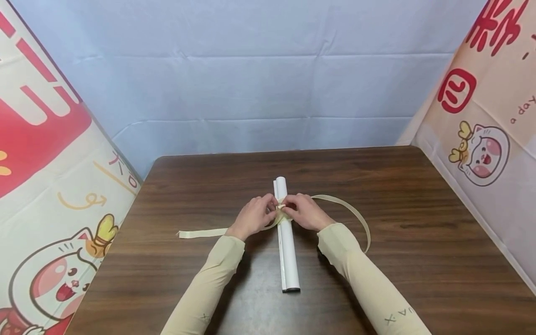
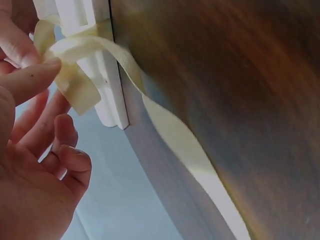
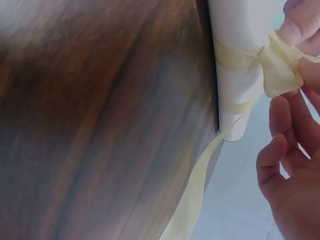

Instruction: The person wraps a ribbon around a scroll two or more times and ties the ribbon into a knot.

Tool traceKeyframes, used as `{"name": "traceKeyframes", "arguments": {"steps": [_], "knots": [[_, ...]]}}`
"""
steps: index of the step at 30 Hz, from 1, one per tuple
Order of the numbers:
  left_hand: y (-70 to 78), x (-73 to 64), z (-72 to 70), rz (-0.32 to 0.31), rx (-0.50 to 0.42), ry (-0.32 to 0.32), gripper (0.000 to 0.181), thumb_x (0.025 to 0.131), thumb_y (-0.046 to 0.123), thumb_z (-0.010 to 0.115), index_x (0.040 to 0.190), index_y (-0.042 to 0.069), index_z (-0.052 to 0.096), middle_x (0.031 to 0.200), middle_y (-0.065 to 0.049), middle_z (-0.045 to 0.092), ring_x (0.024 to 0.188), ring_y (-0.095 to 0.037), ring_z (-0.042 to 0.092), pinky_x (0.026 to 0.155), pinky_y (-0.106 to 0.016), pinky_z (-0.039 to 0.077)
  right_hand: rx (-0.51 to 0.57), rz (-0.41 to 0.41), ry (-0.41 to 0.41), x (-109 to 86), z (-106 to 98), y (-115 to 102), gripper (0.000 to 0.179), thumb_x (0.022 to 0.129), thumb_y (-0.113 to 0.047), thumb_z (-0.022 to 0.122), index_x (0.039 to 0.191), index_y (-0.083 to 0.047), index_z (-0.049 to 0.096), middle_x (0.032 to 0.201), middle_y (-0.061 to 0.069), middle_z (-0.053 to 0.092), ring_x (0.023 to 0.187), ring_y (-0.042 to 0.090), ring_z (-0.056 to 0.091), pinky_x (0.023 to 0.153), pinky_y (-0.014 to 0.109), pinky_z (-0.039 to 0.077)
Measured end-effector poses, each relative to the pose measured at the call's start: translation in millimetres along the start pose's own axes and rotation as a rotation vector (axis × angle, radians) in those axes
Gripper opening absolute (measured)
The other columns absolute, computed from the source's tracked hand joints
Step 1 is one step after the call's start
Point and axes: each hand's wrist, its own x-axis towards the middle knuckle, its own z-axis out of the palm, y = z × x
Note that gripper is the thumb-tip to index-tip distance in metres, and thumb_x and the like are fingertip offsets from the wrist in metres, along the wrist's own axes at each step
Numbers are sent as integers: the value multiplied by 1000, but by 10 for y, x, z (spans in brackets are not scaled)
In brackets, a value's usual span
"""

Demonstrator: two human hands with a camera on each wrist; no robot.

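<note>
A long white paper roll (image 1: 290, 260) lies lengthwise on the table, pointing away from me. Pale yellow ribbon (image 3: 232, 56) is wrapped round it and gathers into loops on top, near its far half. My left hand (image 1: 253, 216) pinches a ribbon loop (image 2: 75, 47) between thumb and fingers, its other fingers curling loosely. From the opposite side, my right hand (image 1: 309, 211) pinches the ribbon at the same spot, thumb and forefinger on a folded piece (image 3: 281, 75). The fingertips of both hands nearly meet over the roll and partly hide the crossing.
One ribbon tail (image 1: 203, 233) stretches out to the left on the dark wooden table (image 1: 167, 284). Another tail (image 1: 356, 214) curves round to the right, passing behind the right forearm. A pale cloth (image 1: 251, 83) hangs behind the table, with printed cloths at both sides.
</note>
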Motion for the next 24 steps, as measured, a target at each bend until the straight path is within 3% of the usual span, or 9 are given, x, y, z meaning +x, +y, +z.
{"name": "traceKeyframes", "arguments": {"steps": [7, 13, 18, 24], "knots": [[-53, -31, -37, 31, 159, -45, 20, 87, 16, 70, 106, 12, 69, 101, -1, 70, 94, -21, 60, 79, -37, 51, -28, 6, 12, 4, -6, -5, 9, 92, -18, 64, 95, -11, 70, 78, -2, 65, 72, 13, 49, 68, 27, 43], [-100, -94, -92, 96, 355, 16, 11, 83, 14, 72, 94, 13, 71, 90, -1, 68, 82, -23, 59, 69, -37, 51, -60, -23, 49, 5, 4, 15, 8, 91, -18, 66, 91, -11, 69, 75, -3, 64, 70, 12, 49, 67, 27, 43], [-130, -159, -189, 55, 432, 34, 6, 84, 15, 69, 80, 14, 65, 79, 0, 66, 78, -25, 59, 64, -39, 49, -78, -34, 71, 2, 9, 53, 7, 91, -17, 66, 88, -11, 68, 73, -2, 62, 68, 12, 47, 65, 27, 41], [-152, -270, -324, -6, 448, -38, 12, 80, 12, 65, 72, 14, 57, 64, 1, 60, 70, -26, 63, 62, -42, 49, -70, -20, 70, -3, -11, 53, 7, 91, -16, 65, 89, -10, 68, 73, -2, 64, 69, 13, 50, 67, 29, 44]]}}
